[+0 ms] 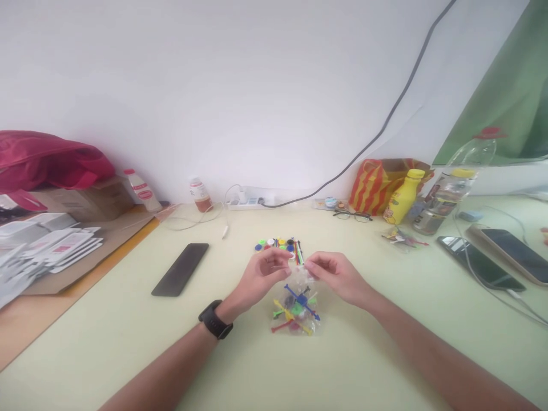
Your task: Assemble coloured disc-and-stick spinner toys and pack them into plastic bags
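Note:
A small clear plastic bag (315,328) lies on the table between my forearms. Inside it are colourful plastic arrow-shaped pieces (302,299) in blue, yellow, red and green, with round pieces among them. My right hand (340,278) pinches the upper edge of the bag between thumb and forefinger. Close to the bag's top on the other side, my left hand (261,277) has curled fingers with a gap between thumb and fingertips, and nothing shows in it. Just beyond my hands sit several small coloured discs (270,242) and thin sticks (298,251), partly covered by my left fingers.
A black phone (180,270) lies to the left. At the right are another filled bag (400,237), glasses (353,215), a yellow bottle (403,197) and phones (479,262) with cables. A power strip (248,202) stands by the wall; white packs (55,245) are stacked far left.

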